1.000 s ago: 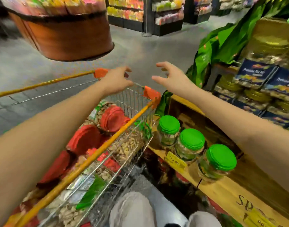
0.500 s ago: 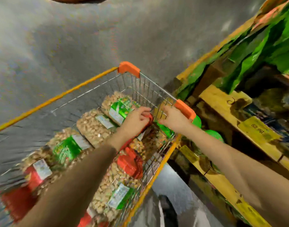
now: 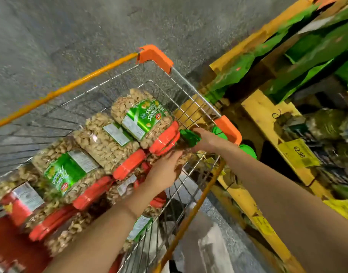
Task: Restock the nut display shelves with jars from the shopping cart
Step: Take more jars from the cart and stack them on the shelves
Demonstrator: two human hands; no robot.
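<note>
The wire shopping cart with orange corners holds several clear jars of nuts lying on their sides, with red lids and green labels. At the cart's near right corner a green-lidded jar sits between my hands. My left hand cups its body from the left, fingers curved round it. From the right, my right hand grips the lid end. The jar's body is mostly hidden and blurred. The wooden display shelf stands right of the cart.
Green-lidded jars stand on the low shelf just beyond the cart's right rim. A yellow price tag hangs on the shelf edge. Green leaf decoration drapes the upper shelf. Grey floor lies ahead of the cart.
The view tipped down from the aisle into the cart. Both hands dropped from above the cart rim into its right corner and closed round a green-lidded jar.
</note>
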